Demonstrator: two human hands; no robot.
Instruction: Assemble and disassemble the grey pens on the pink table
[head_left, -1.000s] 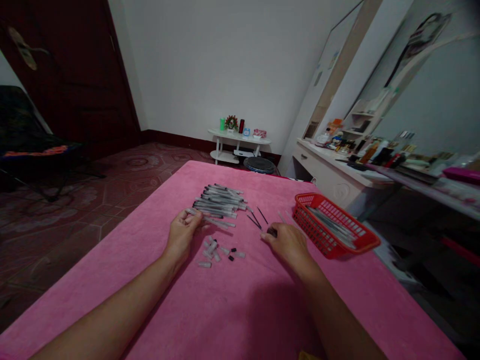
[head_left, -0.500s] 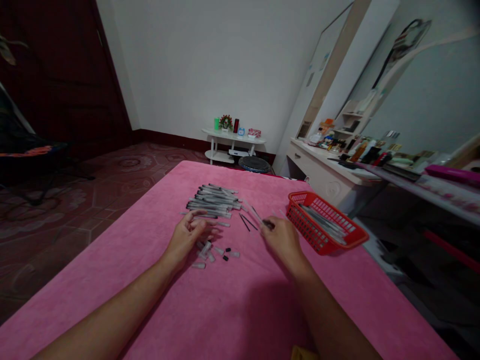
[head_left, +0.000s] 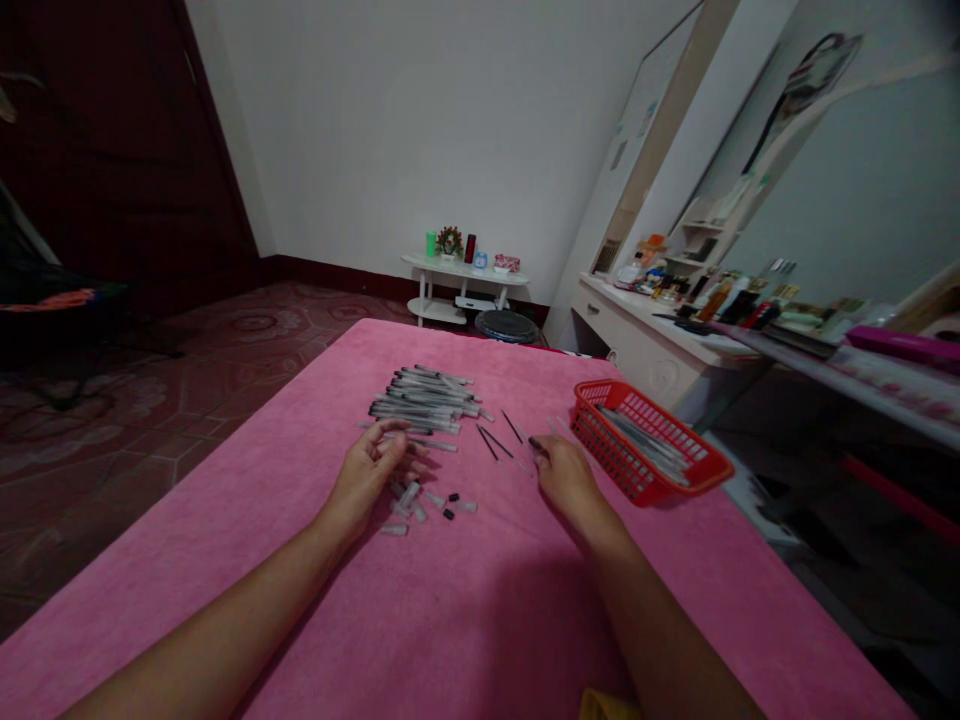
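My left hand (head_left: 367, 465) hovers beside the front of a pile of clear pens with black ends (head_left: 424, 395). Its fingers are loosely curled and apart, with nothing visible in them. Below its fingertips lie several small clear caps (head_left: 409, 495) and a few short black plugs (head_left: 448, 514). To the right, my right hand (head_left: 564, 478) is low over the cloth, thumb and fingers pinched at the dark end of a clear pen barrel (head_left: 526, 437), which shows only faintly. Thin black refills (head_left: 495, 441) lie between the hands.
A red plastic basket (head_left: 720, 478) holding several pen parts (head_left: 645, 445) stands right of my right hand. Pink cloth (head_left: 450, 610) covers the table. Beyond are a dressing table (head_left: 637, 325) with bottles on the right and a low white shelf (head_left: 465, 268) by the wall.
My right hand has shifted slightly right and lower, and the clear barrel with it has swung away from the pile. My left hand has barely moved.
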